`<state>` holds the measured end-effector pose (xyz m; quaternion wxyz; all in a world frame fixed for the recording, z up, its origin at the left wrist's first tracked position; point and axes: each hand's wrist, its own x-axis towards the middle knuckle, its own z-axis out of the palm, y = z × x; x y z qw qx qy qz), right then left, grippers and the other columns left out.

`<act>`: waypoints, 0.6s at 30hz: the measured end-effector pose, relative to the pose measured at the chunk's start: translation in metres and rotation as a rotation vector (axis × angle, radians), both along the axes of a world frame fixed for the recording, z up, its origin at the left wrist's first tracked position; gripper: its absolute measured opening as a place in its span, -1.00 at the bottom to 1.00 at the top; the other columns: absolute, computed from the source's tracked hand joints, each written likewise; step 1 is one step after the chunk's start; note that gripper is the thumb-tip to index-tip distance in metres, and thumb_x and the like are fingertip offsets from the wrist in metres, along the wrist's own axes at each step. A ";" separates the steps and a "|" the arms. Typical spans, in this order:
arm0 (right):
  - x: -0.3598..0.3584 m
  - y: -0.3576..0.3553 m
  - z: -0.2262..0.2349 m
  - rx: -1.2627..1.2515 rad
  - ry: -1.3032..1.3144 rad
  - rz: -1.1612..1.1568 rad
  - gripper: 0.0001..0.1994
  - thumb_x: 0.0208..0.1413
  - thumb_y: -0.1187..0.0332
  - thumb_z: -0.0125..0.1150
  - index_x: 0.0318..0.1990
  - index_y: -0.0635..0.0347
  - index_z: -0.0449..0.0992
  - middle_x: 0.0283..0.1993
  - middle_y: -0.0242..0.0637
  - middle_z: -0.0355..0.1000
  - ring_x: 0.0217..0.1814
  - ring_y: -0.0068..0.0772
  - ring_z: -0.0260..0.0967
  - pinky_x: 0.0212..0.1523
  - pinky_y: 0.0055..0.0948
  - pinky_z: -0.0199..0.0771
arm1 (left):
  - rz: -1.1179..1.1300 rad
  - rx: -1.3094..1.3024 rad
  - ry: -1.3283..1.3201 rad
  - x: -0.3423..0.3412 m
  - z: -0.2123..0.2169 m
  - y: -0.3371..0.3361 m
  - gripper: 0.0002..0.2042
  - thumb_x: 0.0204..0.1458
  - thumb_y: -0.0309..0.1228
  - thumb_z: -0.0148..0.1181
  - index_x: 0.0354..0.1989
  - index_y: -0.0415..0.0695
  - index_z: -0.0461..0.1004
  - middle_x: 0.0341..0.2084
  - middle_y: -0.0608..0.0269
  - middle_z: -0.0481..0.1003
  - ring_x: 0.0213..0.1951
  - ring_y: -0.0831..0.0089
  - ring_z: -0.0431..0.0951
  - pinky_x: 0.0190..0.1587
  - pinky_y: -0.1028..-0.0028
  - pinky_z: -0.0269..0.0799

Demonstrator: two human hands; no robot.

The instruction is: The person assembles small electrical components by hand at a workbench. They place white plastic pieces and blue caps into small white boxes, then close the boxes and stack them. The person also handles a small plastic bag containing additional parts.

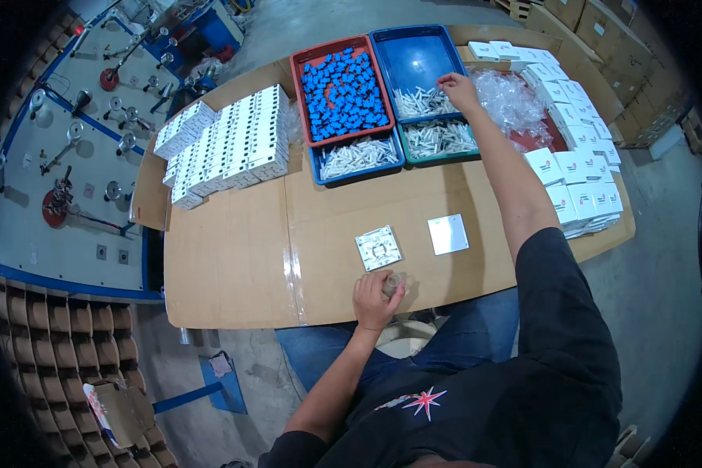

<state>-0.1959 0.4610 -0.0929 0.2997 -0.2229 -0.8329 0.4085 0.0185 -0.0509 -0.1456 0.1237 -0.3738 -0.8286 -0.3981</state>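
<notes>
Near the table's front edge, my left hand is closed around a small translucent round piece, perhaps a little jar or roll; its exact kind is unclear. Just beyond lies a square white plate with a moulded inside. To its right rests a smooth square silvery-white cover. My right arm stretches to the back, where my right hand is over the near end of a blue tray holding small white pieces. Its fingers are drawn together; whatever they hold is too small to make out.
A red tray of small blue parts sits atop a blue tray of white pieces. Beside that, a green tray holds more. White boxed units are stacked left, white boxes right, by clear plastic bags.
</notes>
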 end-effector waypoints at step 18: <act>0.242 -0.281 0.001 -0.607 -0.074 0.315 -0.82 0.23 0.42 0.30 -0.08 0.30 0.64 -0.26 -0.37 0.60 -0.29 -0.63 0.50 -0.27 -0.59 0.49 | -0.030 0.138 -0.072 -0.002 0.002 -0.003 -0.58 -0.07 -0.39 0.48 0.01 -0.15 0.56 -0.22 0.17 0.60 -0.22 0.18 0.57 -0.14 0.24 0.44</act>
